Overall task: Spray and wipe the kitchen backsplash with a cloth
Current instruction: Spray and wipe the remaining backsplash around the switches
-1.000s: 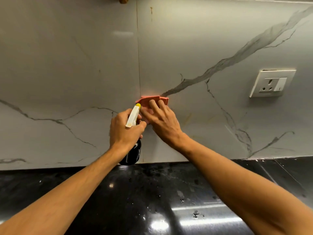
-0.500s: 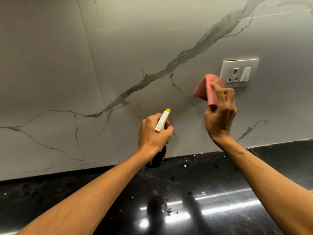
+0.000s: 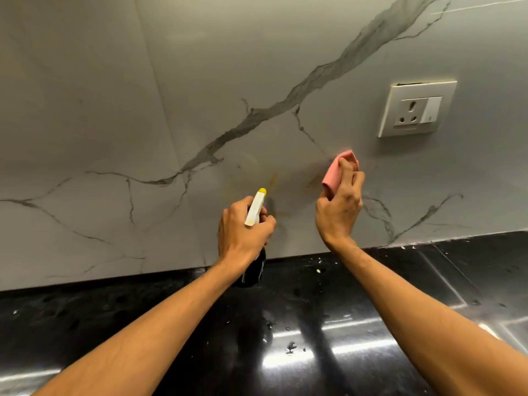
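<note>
The grey marble-veined backsplash (image 3: pixel 200 81) fills the upper view, with faint yellowish stains near its lower middle. My left hand (image 3: pixel 243 227) grips a spray bottle (image 3: pixel 255 210) with a white head, yellow nozzle tip and dark body; the nozzle points up at the wall. My right hand (image 3: pixel 340 207) holds a folded pink cloth (image 3: pixel 335 172) against the backsplash, below and left of the socket.
A white wall socket with a switch (image 3: pixel 415 110) is mounted on the backsplash at the upper right. A glossy black countertop (image 3: pixel 285 338) with crumbs and droplets runs along the bottom; a seam line crosses it at the right.
My right hand carried the cloth from the panel joint rightward up toward the socket, then down and left. The left hand with the bottle shifted right. The view has turned right.
</note>
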